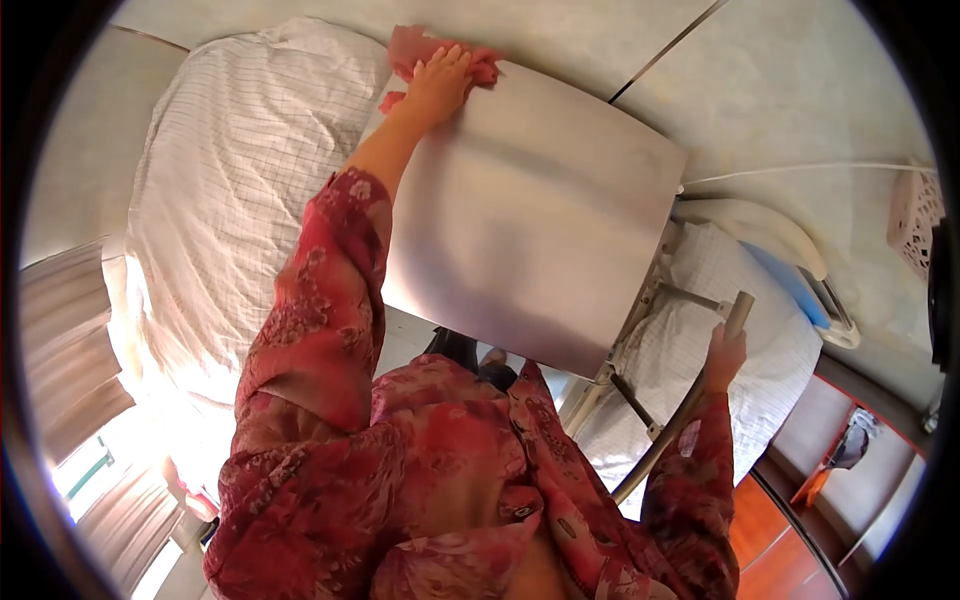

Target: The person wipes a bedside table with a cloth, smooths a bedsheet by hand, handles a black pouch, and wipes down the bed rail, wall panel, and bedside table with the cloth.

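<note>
My left hand [440,88] presses down on a crumpled red cloth [412,48] at the far left corner of a smooth, shiny grey panel [540,200]. Its fingers lie over the cloth, and part of the cloth hangs past the panel's edge. On the right, my right hand [724,362] is wrapped round a beige tubular rail [739,316], close to its upper end. The rail runs down toward my body, beside the panel's metal frame [640,312]. My right sleeve lies close to the rail's lower part.
A white checked cover [250,170] bulges left of the panel; another white cover [700,340] lies under the rail. Farther right are a cream and blue curved object [780,255], a pink perforated basket [912,225] and an orange cabinet [775,535]. A pale wall stands behind.
</note>
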Tool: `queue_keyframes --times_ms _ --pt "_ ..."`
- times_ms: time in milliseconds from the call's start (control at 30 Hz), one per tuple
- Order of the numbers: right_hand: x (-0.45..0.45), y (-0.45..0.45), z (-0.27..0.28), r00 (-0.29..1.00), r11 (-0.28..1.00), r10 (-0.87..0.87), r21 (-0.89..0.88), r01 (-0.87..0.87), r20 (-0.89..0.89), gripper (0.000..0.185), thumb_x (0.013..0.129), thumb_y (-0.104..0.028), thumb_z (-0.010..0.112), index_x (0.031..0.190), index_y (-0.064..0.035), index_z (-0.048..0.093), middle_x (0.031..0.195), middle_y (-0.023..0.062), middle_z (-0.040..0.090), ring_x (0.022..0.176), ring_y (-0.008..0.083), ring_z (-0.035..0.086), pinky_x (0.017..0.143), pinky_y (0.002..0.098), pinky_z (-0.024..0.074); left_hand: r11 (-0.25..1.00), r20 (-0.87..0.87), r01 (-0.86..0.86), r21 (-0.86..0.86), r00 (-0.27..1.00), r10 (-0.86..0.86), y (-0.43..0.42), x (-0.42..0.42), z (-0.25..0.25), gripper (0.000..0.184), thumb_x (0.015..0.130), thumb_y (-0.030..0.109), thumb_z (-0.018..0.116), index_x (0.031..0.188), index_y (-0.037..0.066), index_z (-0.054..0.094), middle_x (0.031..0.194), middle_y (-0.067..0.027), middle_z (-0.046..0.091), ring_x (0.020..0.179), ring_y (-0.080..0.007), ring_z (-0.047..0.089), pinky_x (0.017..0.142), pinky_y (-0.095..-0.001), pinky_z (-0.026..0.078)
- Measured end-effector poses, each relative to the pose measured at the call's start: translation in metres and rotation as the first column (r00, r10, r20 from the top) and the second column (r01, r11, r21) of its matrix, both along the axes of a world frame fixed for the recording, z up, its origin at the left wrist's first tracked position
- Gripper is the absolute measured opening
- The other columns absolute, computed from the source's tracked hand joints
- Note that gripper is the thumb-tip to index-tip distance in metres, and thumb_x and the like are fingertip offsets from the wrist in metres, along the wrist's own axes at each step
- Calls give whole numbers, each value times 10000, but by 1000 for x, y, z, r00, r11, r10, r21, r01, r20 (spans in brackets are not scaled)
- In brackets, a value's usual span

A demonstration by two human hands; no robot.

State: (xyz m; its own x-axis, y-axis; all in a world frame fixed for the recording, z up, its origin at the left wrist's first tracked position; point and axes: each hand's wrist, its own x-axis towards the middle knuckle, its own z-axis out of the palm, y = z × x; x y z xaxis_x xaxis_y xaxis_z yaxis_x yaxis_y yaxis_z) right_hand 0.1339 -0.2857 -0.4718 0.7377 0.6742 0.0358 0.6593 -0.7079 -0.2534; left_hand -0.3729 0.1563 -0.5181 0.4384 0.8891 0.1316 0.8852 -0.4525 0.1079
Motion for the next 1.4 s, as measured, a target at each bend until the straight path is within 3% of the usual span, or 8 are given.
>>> queue_keyframes --times_ms 333,733,833,933,1000,1133,1233,1400 --pt "3 -3 1 999 999 26 30 -25 -27 380 902 -350 659 993 17 621 858 277 697 816 482 679 742 535 525 999 16 48 5 999 -48 -44 3 10 479 990 250 611 1418 72 492 1504 -104 492 1406 -321 447 1081 -624 382" --pt "7 -1 -1 1000 1000 -11 9 11 -26 380 899 -355 670 991 12 625 867 273 704 823 464 696 736 523 537 969 42 -57 -240 997 69 44 25 10 340 1008 266 550 1296 87 559 1384 -65 536 1368 -318 442 1032 -655 409" --pt "9 -4 -1 1000 1000 4 6 -4 -15 383 898 -358 671 990 12 626 870 274 704 826 466 694 741 523 537 970 27 -86 -227 995 94 27 33 12 328 1004 244 539 1289 84 564 1362 -74 541 1326 -325 464 1003 -660 421" --pt "7 -4 0 1000 1000 -13 -19 13 2 382 897 -355 671 990 13 627 870 274 705 827 468 693 741 524 536 990 25 97 -98 995 -95 -26 40 10 445 1005 188 543 1448 154 513 1496 -142 476 1401 -379 414 1058 -678 378" --pt "5 -1 3 1000 1000 4 16 -4 -8 376 898 -351 670 987 12 624 856 269 704 820 469 690 739 526 535 981 199 172 92 962 -187 -66 38 7 435 945 165 627 1363 86 535 1441 -113 526 1355 -356 462 1038 -652 405" --pt "2 1 6 999 1000 -26 2 26 -26 367 898 -340 672 983 13 618 852 272 701 813 469 689 726 522 532 976 280 210 59 935 -219 -59 35 10 450 930 154 645 1363 75 549 1446 -119 543 1354 -367 482 1054 -639 394" --pt "0 4 8 999 999 6 41 -4 -51 364 895 -331 679 980 16 615 842 274 696 806 470 687 720 514 532 969 421 4 248 900 -112 -21 47 0 333 908 152 670 1224 57 621 1247 -133 658 1226 -377 573 996 -591 435" --pt "-3 6 10 998 999 -25 44 28 -58 361 896 -321 679 962 26 608 855 290 670 832 488 659 734 520 507 931 596 -270 245 799 75 25 75 -3 283 806 165 729 1019 37 594 955 -191 671 967 -405 614 865 -531 458"
